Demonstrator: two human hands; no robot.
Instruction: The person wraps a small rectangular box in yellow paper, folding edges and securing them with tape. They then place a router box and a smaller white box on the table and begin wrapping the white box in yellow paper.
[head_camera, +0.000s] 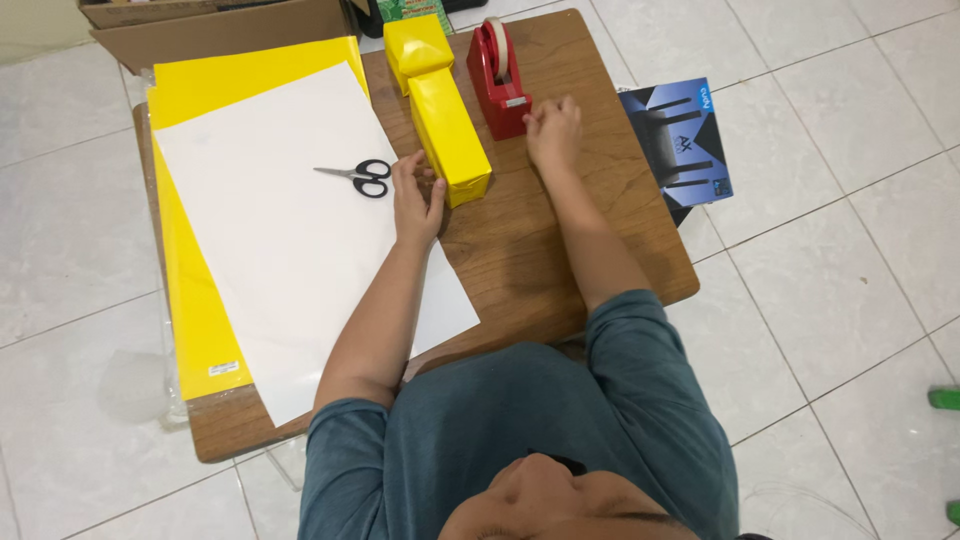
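Only one view here, the head camera looking straight down, so here goes.

The left hand (416, 200) rests against the near end of the long yellow wrapped box (449, 135), fingers loosely curled on its left side, touching it more than clamping it. That box runs lengthwise away from the person, tilted a little to the left at the far end, so its long axis points roughly from the left hand toward the back of the wooden table (540, 250). The right hand (553, 130) sits just right of the box, fingertips pinched together at the base of the red tape dispenser (497, 80); whether a bit of tape is between them I can't tell. So the left hand is the one on the box, and the right one is at the tape.

Counts: two yellow wrapped boxes, the long one plus a smaller yellow box (417, 45) touching its far end. One pair of black-handled scissors (358, 176) on the white sheet (290, 250), one yellow sheet (195, 310) showing under it, one dark blue carton (680, 140) on the floor.
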